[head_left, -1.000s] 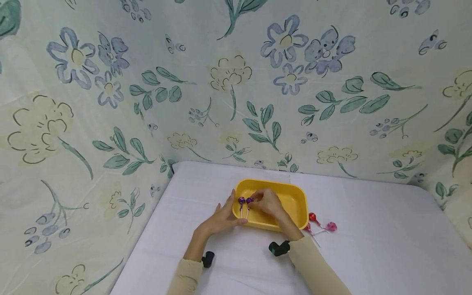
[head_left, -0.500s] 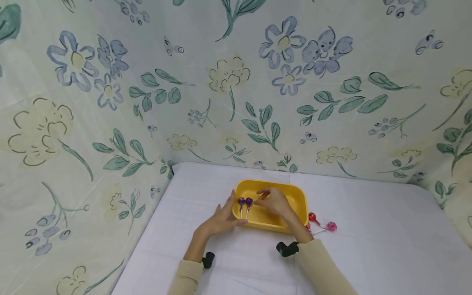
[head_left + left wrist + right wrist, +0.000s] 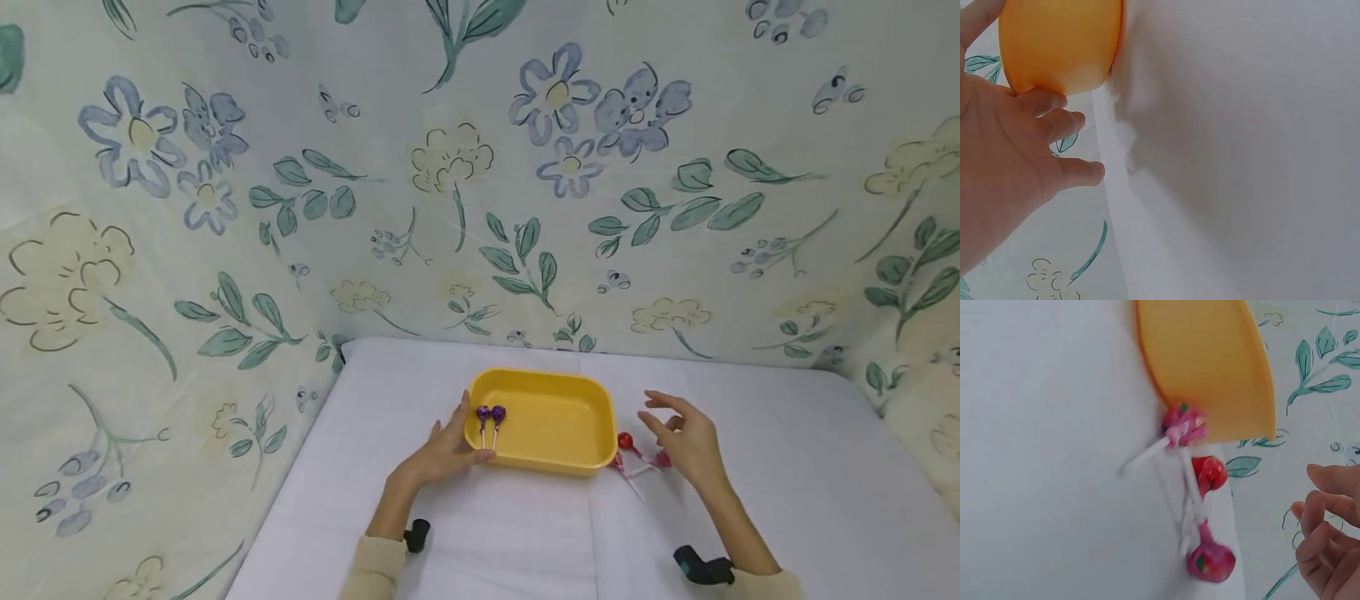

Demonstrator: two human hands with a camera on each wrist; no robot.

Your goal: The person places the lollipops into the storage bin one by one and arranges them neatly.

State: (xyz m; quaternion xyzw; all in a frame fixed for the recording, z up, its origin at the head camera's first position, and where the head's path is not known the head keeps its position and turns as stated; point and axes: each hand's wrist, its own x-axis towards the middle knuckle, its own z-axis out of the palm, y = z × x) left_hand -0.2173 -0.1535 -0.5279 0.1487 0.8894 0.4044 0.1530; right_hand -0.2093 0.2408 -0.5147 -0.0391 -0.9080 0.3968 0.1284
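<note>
My left hand (image 3: pixel 442 454) holds the left end of a yellow tray (image 3: pixel 551 417), its thumb at the front rim and its fingers along the left side. The left wrist view shows fingertips against the tray's outer wall (image 3: pixel 1063 44). Inside the tray, a purple lollipop (image 3: pixel 483 412) and another purple lollipop (image 3: pixel 498 413) lie side by side. My right hand (image 3: pixel 692 442) hovers right of the tray, fingers loosely bent and holding nothing. Near it lie a red lollipop (image 3: pixel 1210 473), a pink lollipop (image 3: pixel 1211 560) and a second pink lollipop (image 3: pixel 1184 425) against the tray's end.
A white cloth (image 3: pixel 525 533) covers the table. Behind and to the left hangs a flower-patterned curtain (image 3: pixel 337 250). The sticks of the loose lollipops cross each other just off the tray's right end.
My right hand has let go of the right-hand purple lollipop in the tray and moved right, out over the loose lollipops. My left hand keeps its hold; the head view has shifted slightly.
</note>
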